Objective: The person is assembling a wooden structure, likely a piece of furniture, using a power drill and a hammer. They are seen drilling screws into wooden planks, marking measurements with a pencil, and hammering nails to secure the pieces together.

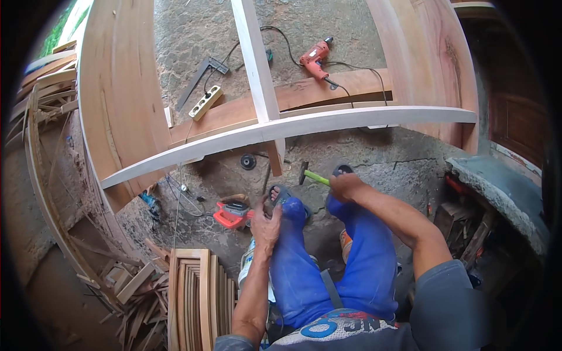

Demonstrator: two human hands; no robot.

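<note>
My right hand [346, 188] is closed round the green handle of a hammer [317, 177], whose dark head points away to the left in front of my right knee. By my left knee, my left hand [266, 225] has its thumb and fingers drawn together; whatever is in them, if anything, is too small to make out. Beyond both hands stands a large wooden frame. Its pale front rail [293, 124] crosses from left to right, a pale middle bar [255, 58] meets it, and wide reddish boards [120, 88] form the sides. Neither hand touches the frame.
A red drill [316, 58], a carpenter's square [200, 80] and a power strip [206, 103] with cords lie inside the frame. A red power tool [231, 215] sits beside my left hand. Stacked wooden frames [205, 292] and scrap wood [137, 286] are at left; a concrete ledge [503, 193] at right.
</note>
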